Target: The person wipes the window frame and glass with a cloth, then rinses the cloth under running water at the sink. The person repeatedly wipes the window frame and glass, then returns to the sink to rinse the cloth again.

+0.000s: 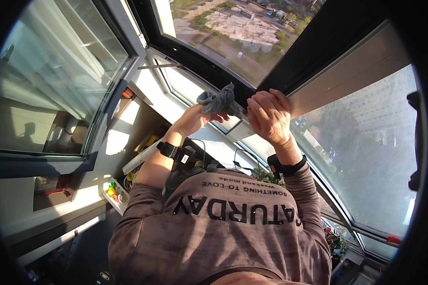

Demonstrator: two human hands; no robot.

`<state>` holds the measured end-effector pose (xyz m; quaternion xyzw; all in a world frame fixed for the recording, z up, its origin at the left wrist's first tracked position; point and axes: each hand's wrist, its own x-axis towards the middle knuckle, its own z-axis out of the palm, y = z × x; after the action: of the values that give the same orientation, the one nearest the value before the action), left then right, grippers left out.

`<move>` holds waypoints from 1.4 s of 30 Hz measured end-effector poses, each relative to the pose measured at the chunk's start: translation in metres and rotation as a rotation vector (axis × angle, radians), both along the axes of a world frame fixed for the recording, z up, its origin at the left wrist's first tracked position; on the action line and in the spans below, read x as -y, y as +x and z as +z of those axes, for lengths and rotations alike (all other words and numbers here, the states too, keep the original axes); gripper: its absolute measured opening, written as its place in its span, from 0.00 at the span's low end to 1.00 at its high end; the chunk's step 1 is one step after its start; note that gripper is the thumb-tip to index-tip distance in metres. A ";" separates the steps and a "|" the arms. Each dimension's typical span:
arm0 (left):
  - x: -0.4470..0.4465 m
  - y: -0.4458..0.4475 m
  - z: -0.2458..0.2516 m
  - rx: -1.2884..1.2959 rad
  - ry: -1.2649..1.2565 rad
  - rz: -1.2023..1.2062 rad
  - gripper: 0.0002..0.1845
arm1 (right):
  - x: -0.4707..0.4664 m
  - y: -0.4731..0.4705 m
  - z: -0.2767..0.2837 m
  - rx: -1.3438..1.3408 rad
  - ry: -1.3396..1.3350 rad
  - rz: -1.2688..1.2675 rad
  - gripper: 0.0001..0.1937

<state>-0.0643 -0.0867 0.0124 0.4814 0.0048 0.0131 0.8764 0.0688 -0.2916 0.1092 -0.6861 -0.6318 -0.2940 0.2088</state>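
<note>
A crumpled grey cloth [218, 99] is in my left hand [196, 119], up against the lower part of a dark window frame [207, 73]. The fingers of that hand show below the cloth. Just to the right, my right hand [270, 115] is curled over the corner of the same frame, its fingertips on the dark edge. Beyond the frame, through the pane, lies the ground far below. A metal stay arm [159, 66] reaches the frame on the left.
An open glazed sash [89, 89] stands at the left. A large glass pane [363, 153] is at the right. Below my left arm are a small tray of colourful items [116, 195], a white tube [141, 156] and a black bag. Plants [337, 244] stand at the lower right.
</note>
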 end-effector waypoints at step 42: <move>-0.045 -0.178 0.007 -0.253 0.213 0.688 0.17 | -0.143 -0.064 -0.108 -2.286 -0.446 0.533 0.18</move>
<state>-0.2420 -0.0421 0.0192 0.5380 0.2728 0.2475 0.7582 0.0053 -0.1484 0.0016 -0.4187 -0.2398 0.6556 0.5808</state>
